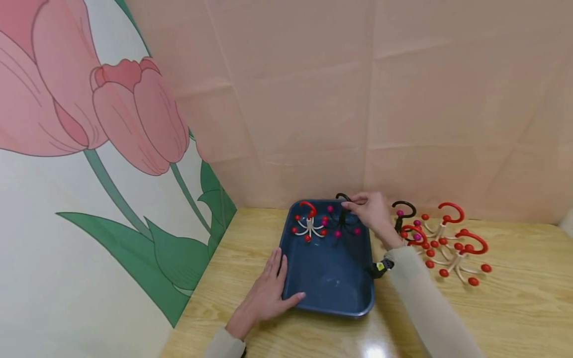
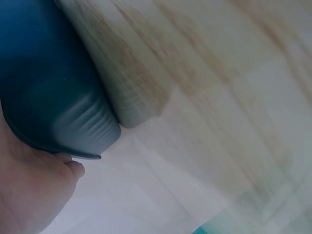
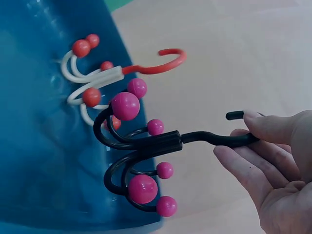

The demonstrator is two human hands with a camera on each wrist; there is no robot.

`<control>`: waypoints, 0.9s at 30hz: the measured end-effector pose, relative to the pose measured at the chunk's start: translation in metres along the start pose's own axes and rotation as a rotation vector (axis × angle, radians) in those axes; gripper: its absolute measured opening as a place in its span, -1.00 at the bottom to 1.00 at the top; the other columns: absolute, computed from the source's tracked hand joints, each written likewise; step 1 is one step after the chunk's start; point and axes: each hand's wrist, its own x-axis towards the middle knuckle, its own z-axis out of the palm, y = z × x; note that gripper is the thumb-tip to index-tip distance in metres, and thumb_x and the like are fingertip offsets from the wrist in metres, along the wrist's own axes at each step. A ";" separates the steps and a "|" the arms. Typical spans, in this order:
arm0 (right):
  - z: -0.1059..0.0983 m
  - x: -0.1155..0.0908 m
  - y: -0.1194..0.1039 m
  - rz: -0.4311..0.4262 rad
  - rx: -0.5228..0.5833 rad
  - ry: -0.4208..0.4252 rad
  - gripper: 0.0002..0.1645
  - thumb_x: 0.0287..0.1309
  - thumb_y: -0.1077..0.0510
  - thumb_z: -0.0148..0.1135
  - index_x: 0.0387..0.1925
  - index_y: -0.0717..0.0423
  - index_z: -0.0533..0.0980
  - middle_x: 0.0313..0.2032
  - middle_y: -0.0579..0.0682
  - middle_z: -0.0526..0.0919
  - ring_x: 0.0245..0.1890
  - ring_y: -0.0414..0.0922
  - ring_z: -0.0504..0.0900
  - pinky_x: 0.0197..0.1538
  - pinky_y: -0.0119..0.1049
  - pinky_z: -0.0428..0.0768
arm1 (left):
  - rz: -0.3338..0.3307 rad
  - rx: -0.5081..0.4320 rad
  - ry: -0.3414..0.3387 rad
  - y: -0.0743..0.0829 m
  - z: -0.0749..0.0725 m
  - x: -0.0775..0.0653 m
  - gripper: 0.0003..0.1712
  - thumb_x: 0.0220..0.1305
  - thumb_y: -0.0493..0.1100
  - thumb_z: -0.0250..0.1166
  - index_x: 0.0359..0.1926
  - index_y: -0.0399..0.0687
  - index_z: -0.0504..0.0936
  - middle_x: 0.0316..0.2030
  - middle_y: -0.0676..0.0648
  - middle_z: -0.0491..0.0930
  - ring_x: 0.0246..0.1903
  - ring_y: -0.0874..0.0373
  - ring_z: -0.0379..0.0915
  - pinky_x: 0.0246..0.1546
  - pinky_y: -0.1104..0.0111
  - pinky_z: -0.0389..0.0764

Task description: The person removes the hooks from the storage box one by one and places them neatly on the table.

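Note:
A black multi-arm hook (image 3: pixel 156 144) with pink ball tips is in my right hand (image 1: pixel 370 213), whose thumb and fingers pinch its curved top in the right wrist view. The hook stands over the far part of a blue tray (image 1: pixel 329 278). Left of it in the tray is a white hook (image 1: pixel 310 227) with a red top and red balls. My left hand (image 1: pixel 268 291) lies along the tray's near left side, fingers straight at the rim and thumb over the near corner. In the left wrist view, part of that hand (image 2: pixel 36 187) shows against the tray's edge.
Right of the tray, several hooks stand on the wooden table (image 1: pixel 528 298): a black one (image 1: pixel 405 211) partly hidden behind my right wrist, and white ones (image 1: pixel 458 263) with red tops. A pink cloth (image 1: pixel 291 99) hangs behind, with a tulip-patterned panel (image 1: pixel 134 199) at left.

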 end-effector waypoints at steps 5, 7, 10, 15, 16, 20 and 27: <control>-0.014 -0.009 -0.016 -0.024 0.002 0.032 -0.62 0.24 0.06 0.53 -0.11 0.31 0.76 -0.16 0.30 0.83 -0.27 0.08 0.88 -0.39 -0.53 0.67 | -0.007 -0.001 -0.011 0.001 -0.001 0.000 0.28 0.35 0.64 0.00 0.71 -0.12 -0.14 0.72 -0.12 -0.45 0.72 -0.05 -0.51 0.65 -0.08 0.11; -0.020 -0.014 -0.024 -0.045 0.000 0.041 -0.62 0.23 0.04 0.54 -0.11 0.29 0.77 -0.18 0.29 0.84 -0.26 0.10 0.88 -0.38 -0.52 0.66 | -0.009 0.000 -0.011 0.001 -0.002 0.001 0.28 0.35 0.64 -0.01 0.71 -0.12 -0.14 0.72 -0.12 -0.44 0.72 -0.06 -0.51 0.65 -0.08 0.11; -0.029 -0.023 -0.033 -0.082 -0.012 0.049 -0.61 0.21 0.00 0.56 -0.12 0.24 0.78 -0.19 0.25 0.85 -0.28 0.02 0.88 -0.37 -0.51 0.65 | -0.010 0.008 -0.009 0.001 -0.001 0.001 0.28 0.35 0.65 -0.02 0.71 -0.13 -0.13 0.72 -0.13 -0.44 0.73 -0.07 -0.49 0.65 -0.09 0.11; -0.046 -0.040 -0.044 -0.097 0.007 0.018 -0.56 0.20 -0.12 0.55 -0.12 0.18 0.79 -0.18 0.23 0.86 -0.42 -0.32 0.82 -0.51 -0.43 0.60 | -0.015 0.009 -0.013 0.001 0.000 0.000 0.29 0.34 0.67 -0.04 0.71 -0.12 -0.13 0.73 -0.13 -0.44 0.73 -0.06 -0.50 0.65 -0.08 0.10; -0.050 -0.043 -0.047 -0.102 0.015 0.011 -0.56 0.21 -0.12 0.54 -0.12 0.18 0.78 -0.19 0.24 0.85 -0.44 -0.36 0.80 -0.54 -0.41 0.58 | -0.016 0.008 -0.014 0.001 0.000 0.000 0.30 0.33 0.67 -0.05 0.71 -0.12 -0.13 0.73 -0.13 -0.44 0.72 -0.05 -0.51 0.65 -0.08 0.09; -0.065 -0.057 -0.053 -0.118 0.037 0.001 -0.57 0.25 -0.09 0.51 -0.12 0.19 0.78 -0.24 0.19 0.87 -0.52 -0.40 0.74 -0.59 -0.39 0.55 | -0.010 0.003 -0.007 0.001 0.001 0.000 0.29 0.35 0.66 -0.03 0.70 -0.13 -0.12 0.72 -0.15 -0.43 0.73 -0.08 -0.48 0.65 -0.09 0.11; -0.092 -0.085 -0.058 -0.088 0.019 0.012 -0.58 0.21 -0.11 0.54 -0.09 0.12 0.79 -0.37 -0.29 0.86 -0.46 -0.35 0.78 -0.68 -0.31 0.39 | -0.014 0.004 -0.007 0.000 0.000 0.000 0.30 0.33 0.67 -0.03 0.71 -0.12 -0.14 0.73 -0.15 -0.42 0.72 -0.10 -0.46 0.64 -0.10 0.12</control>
